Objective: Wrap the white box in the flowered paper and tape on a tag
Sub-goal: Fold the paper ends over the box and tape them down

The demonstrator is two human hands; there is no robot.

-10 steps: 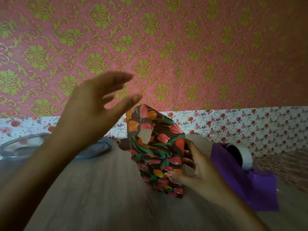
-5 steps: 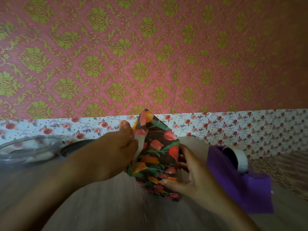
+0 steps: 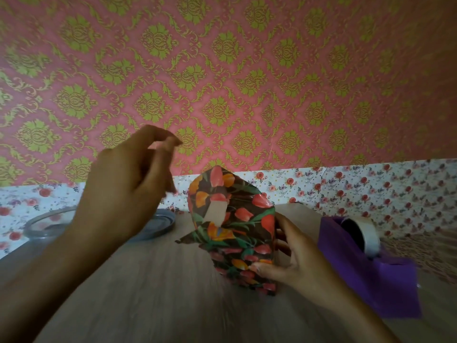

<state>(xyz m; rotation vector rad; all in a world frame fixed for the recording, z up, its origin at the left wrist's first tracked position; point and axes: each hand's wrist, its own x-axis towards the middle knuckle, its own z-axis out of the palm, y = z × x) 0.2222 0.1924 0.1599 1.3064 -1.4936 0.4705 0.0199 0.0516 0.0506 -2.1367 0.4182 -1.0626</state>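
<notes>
The white box cannot be seen any more. The flowered paper point(image 3: 237, 233) covers it all over. The parcel stands on its end in the middle of the wooden table point(image 3: 148, 293), tipped a little.

The right hand point(image 3: 296, 263) grasps the parcel by its right side, with the thumb on the near face and the fingers round the back. The left hand point(image 3: 123, 194) is up in the air, to the left of the parcel and not touching it. Its fingers are loosely bent and I see nothing in them, though the hand is a bit blurry.

A strip of tape point(image 3: 215, 213) holds the folded paper down on the top end. One paper corner point(image 3: 188, 240) pokes out on the left side, so I think that bit needs to be pressed flat and taped. I see no tag anywhere, so the tag is left to do.

A purple tape holder point(image 3: 385, 280) with a white tape roll point(image 3: 368, 233) sits just to the right, close behind the right hand. A clear glass dish point(image 3: 44, 224) sits far left by the wall. Nothing blocks the parcel.
</notes>
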